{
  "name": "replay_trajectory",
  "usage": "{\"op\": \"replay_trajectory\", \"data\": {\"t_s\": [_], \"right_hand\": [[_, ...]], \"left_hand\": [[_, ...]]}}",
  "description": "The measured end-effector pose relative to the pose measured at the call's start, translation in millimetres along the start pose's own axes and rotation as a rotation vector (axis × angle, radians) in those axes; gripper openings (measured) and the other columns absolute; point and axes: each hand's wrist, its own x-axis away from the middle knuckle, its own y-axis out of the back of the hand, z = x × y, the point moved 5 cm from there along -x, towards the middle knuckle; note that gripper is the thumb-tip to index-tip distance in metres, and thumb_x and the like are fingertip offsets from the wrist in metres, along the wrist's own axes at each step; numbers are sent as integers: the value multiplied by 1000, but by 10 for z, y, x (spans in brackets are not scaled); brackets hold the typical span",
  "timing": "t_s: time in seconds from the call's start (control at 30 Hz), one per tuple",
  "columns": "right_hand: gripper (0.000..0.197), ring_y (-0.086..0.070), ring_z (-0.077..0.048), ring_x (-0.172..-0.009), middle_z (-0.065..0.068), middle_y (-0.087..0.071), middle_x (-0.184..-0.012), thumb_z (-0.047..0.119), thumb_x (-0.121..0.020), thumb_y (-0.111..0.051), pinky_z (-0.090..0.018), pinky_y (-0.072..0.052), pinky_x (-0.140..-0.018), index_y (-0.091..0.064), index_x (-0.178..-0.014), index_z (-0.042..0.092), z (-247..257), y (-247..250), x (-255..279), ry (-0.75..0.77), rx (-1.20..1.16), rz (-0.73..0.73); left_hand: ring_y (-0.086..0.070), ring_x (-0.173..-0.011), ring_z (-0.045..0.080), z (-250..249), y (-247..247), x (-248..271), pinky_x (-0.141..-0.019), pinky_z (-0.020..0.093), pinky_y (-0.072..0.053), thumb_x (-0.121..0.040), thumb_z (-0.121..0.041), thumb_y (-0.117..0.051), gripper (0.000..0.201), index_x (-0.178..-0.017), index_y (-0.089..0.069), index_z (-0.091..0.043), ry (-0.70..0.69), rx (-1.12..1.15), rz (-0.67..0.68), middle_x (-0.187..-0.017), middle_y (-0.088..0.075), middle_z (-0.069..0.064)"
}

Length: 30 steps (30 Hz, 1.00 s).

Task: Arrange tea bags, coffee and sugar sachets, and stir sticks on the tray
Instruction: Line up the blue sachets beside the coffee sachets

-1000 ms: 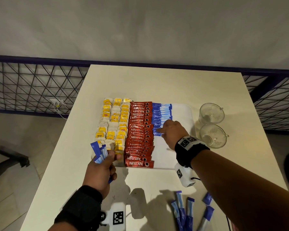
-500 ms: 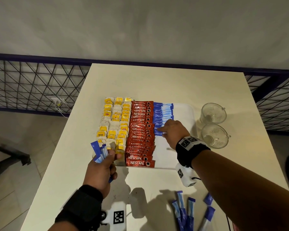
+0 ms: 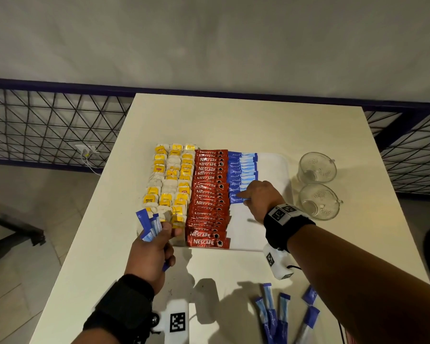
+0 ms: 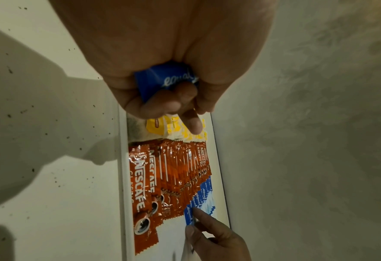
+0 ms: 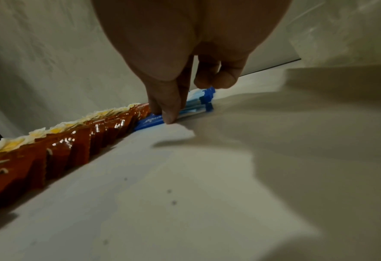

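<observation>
Right hand (image 3: 261,198): extended fingers press the nearest blue paper sugar sachet (image 5: 150,121) flat onto the tray, at the near end of the blue row; nothing is gripped.
Left hand (image 3: 150,252): fingers and thumb curled tight round a fanned bundle of blue sugar sachets (image 3: 149,225), held above the near left corner of the tray.
Blue row (image 3: 241,176): overlapped sachets running from the far edge toward the near, just beside the red foil coffee sachets (image 3: 209,197); it ends partway down.
Yellow-tagged tea bags (image 3: 171,182): fill the left column, touching the coffee.
White flat tray (image 3: 271,167): its right strip is bare.
Loose blue sachets (image 3: 276,316): lie on the pale surface (image 3: 233,120) near the person, off the tray.
Clear glass cups (image 3: 318,186): two, right of the tray.
Handling: the sachets look light, thin and slightly slick, likely to slide or fan out; pinching one by its end and pressing it down with a fingertip should keep the overlap even.
Stir sticks: none visible.
</observation>
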Motion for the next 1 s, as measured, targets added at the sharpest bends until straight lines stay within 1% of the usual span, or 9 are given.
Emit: {"op": "replay_trajectory", "data": {"t_s": [0.33, 0.4, 0.5, 0.6, 0.7, 0.77, 0.8, 0.87, 1.0], "right_hand": [[38, -49, -24, -118, -3, -51, -132, 31, -99, -44, -35, -40, -103, -49, -136, 36, 30, -55, -11, -6, -9, -5], [38, -48, -23, -120, -3, -51, -133, 34, -98, -47, -34, -37, -105, -51, -135, 33, 30, -8, 31, -32, -82, -33], [40, -49, -23, -119, -3, -53, -132, 40, -96, -51, -30, -35, -105, -55, -133, 25, 73, 183, 157, -84, -268, -138], [32, -56, -18, -107, -2, -62, -117, 39, -96, -51, -27, -42, -93, -65, -118, 22, 350, 437, 352, -42, -520, -219], [19, -61, -8, -88, 9, -69, -95, 39, -95, -53, -29, -46, -84, -71, -95, 34, 813, 581, 608, 118, -870, -26], [27, -59, 2, -64, 16, -66, -67, 36, -95, -56, -25, -45, -71, -65, -70, 39, 1030, 640, 753, 198, -1009, 73], [30, -58, 2, -57, 15, -64, -59, 32, -95, -57, -23, -44, -66, -62, -66, 37, 1069, 658, 802, 208, -1040, 80], [25, -59, -4, -53, 12, -63, -55, 26, -94, -60, -21, -45, -61, -62, -70, 33, 1037, 701, 873, 177, -1112, 35], [10, -49, -5, -54, 11, -61, -65, 21, -88, -67, -22, -43, -61, -68, -80, 26, 777, 728, 987, 65, -1252, -134]], "left_hand": [[-34, -45, 11, 34, 25, 2, -43, 26, -34, -98, -20, -54, 8, -91, -58, -17, 15, -13, -2, -89, -57, 15], [-33, -46, 12, 20, 16, 14, -43, 25, -33, -98, -20, -54, 10, -89, -56, -16, 25, -22, 14, -83, -53, 15], [-32, -44, 11, -18, -97, 86, -41, 20, -27, -98, -19, -51, 12, -88, -53, -14, 99, 74, 132, -71, -52, 8], [-34, -43, 12, -42, -279, 195, -38, 18, -24, -98, -16, -44, 15, -92, -56, -8, 219, 257, 259, -69, -53, 8], [-38, -45, 13, -76, -456, 309, -37, 17, -25, -98, -13, -45, 14, -95, -56, -6, 207, 201, 349, -69, -54, 8], [-40, -47, 15, -105, -551, 383, -38, 18, -26, -97, -10, -48, 9, -92, -55, -7, 156, 111, 394, -68, -57, 10], [-42, -47, 15, -120, -585, 418, -39, 18, -26, -96, -9, -50, 7, -91, -55, -7, 133, 70, 410, -68, -58, 10], [-45, -49, 17, -154, -617, 479, -38, 18, -27, -94, -11, -53, 5, -94, -57, -7, 92, 22, 428, -70, -61, 11], [-47, -48, 16, -200, -628, 583, -40, 18, -25, -96, -16, -53, 11, -97, -61, -9, 55, 21, 391, -73, -64, 12]]}}
